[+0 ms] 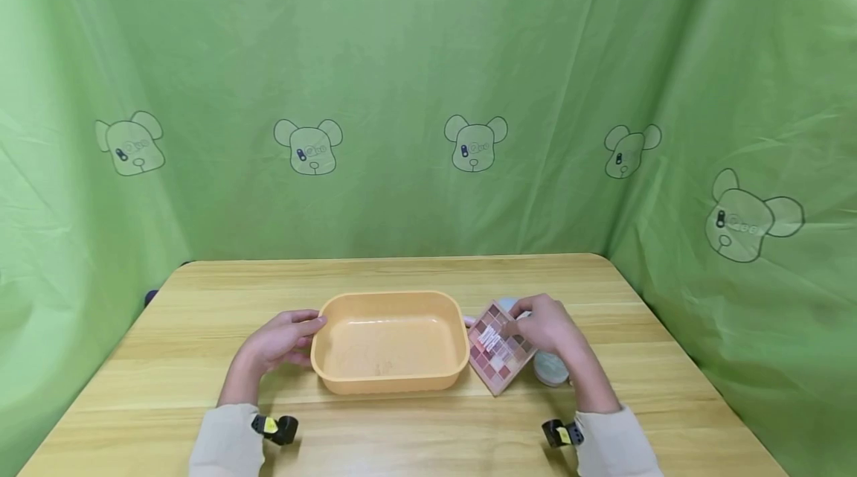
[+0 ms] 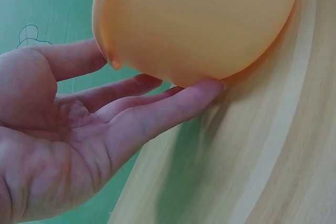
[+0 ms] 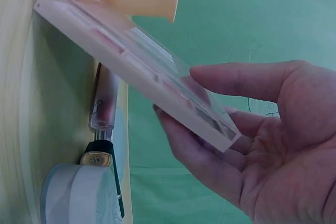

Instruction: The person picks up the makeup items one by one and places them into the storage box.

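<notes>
An orange plastic basin (image 1: 388, 386) stands on the table, its rim upward. At its left end my left hand (image 1: 286, 335) holds it, the thumb at the rim and the other fingers low against the outside in the left wrist view. To the right of the basin, my right hand (image 1: 545, 324) grips an eyeshadow palette (image 1: 495, 358) by one corner, thumb on the clear lid and fingers beneath. The palette is tilted, with its low end near the table in the right wrist view. Its pans show pink and brown shades.
Beside the right hand is a round pale jar (image 1: 551, 370). In the right wrist view, a lip gloss tube (image 3: 105, 98) and a dark item with a gold end (image 3: 98, 159) lie behind the palette. A wooden table (image 1: 402, 436) carries everything, with green curtains (image 1: 395, 209) around it.
</notes>
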The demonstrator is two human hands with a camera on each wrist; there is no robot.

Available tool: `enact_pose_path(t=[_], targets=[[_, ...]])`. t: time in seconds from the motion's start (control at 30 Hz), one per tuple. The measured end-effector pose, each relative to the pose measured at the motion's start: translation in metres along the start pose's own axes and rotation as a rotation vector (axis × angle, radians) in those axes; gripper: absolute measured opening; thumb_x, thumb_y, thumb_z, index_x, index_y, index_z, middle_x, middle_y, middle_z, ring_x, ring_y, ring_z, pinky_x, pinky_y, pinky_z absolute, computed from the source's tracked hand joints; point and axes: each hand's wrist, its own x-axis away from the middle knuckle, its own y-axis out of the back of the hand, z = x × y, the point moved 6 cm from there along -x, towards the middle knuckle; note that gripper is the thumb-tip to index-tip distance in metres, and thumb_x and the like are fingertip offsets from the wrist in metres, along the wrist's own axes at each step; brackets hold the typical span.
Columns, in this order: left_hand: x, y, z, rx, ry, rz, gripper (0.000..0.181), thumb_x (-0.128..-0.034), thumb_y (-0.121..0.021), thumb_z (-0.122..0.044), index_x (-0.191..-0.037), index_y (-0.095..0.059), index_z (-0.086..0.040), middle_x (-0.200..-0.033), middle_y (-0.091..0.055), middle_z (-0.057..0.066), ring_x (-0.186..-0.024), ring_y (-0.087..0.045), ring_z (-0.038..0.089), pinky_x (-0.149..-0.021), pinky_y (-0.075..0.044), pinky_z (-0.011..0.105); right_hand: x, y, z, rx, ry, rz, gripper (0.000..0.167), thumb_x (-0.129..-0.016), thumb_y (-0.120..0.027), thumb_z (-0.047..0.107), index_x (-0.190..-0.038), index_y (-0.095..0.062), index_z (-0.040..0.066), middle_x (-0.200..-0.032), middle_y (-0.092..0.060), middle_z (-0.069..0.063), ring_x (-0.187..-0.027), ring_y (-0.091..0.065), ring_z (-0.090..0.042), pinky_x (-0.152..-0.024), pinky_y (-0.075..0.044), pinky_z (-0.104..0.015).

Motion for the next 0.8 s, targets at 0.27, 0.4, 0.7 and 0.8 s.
enact_pose_path(t=[0.27, 0.4, 0.7, 0.8], targets=[[0.0002, 0.0003, -0.0001, -0.003, -0.002, -0.002, 0.067, -0.107, -0.051, -0.026, -0.152, -0.023, 0.015, -0.143, -0.048, 0.038, -0.122, -0.063, 0.043, -0.089, -0.064, 0.049, 0.0009, 0.0027, 0.0007, 0.011, 0.027, 0.024, 0.026, -0.086, -0.071, 0.018, -0.107, -0.075, 0.003, -0.109, -0.071, -0.017, -0.094, -0.062, -0.027, -0.069, -0.054, -0.032], [0.0002, 0.0004, 0.0002, 0.001, 0.0, -0.002, 0.067, -0.1069, -0.051, -0.025, -0.152, -0.023, 0.015, -0.143, -0.048, 0.038, -0.122, -0.062, 0.043, -0.089, -0.064, 0.049, 0.0003, 0.0021, 0.0015, 0.002, 0.036, 0.033, 0.026, -0.087, -0.07, 0.018, -0.108, -0.074, 0.003, -0.108, -0.071, -0.016, -0.093, -0.063, -0.027, -0.068, -0.055, -0.032], [0.0002, 0.0007, 0.0003, 0.002, 0.003, -0.004, 0.066, -0.1067, -0.051, -0.026, -0.152, -0.024, 0.015, -0.144, -0.047, 0.038, -0.123, -0.061, 0.044, -0.089, -0.064, 0.05, 0.0013, 0.0034, 0.0029, -0.017, 0.034, 0.012, 0.026, -0.087, -0.069, 0.019, -0.108, -0.074, 0.004, -0.102, -0.071, -0.015, -0.088, -0.064, -0.025, -0.066, -0.055, -0.032], [0.0004, 0.0009, 0.0, 0.001, 0.002, -0.009, 0.066, -0.1066, -0.051, -0.025, -0.152, -0.025, 0.015, -0.145, -0.047, 0.038, -0.124, -0.06, 0.045, -0.088, -0.064, 0.05, 0.0017, 0.0051, 0.0034, -0.029, 0.034, -0.001, 0.028, -0.089, -0.068, 0.019, -0.11, -0.074, 0.002, -0.101, -0.071, -0.015, -0.086, -0.064, -0.024, -0.064, -0.054, -0.031]])
